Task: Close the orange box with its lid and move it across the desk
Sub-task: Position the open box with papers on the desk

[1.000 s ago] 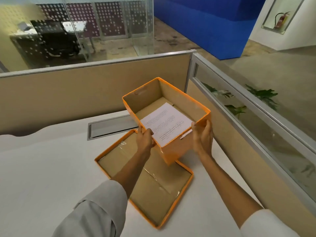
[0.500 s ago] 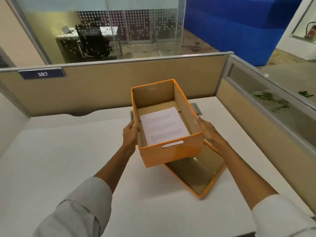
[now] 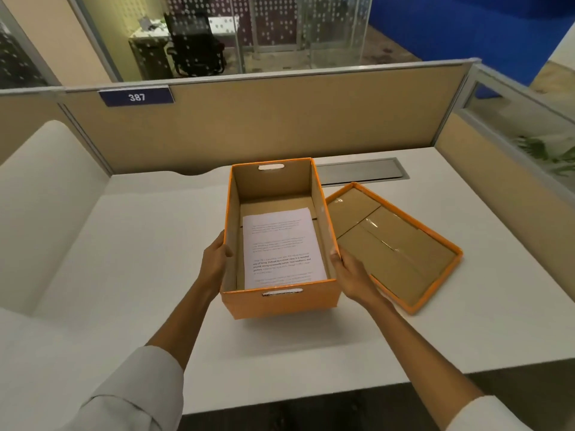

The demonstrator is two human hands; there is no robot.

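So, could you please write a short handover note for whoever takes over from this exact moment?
Left hand: pressed flat against the left wall of the orange box.
Right hand: pressed against its right wall. Together they clamp the box.
Box: open, mid-desk, short end facing the person; whether it rests on the desk or is just above cannot be told. A printed sheet lies flat inside.
Lid: upside down on the desk, right of the box, angled, untouched.
Done: nothing closed yet.
Left: set the box down, flip the lid, fit it on, then move the closed box across the desk.
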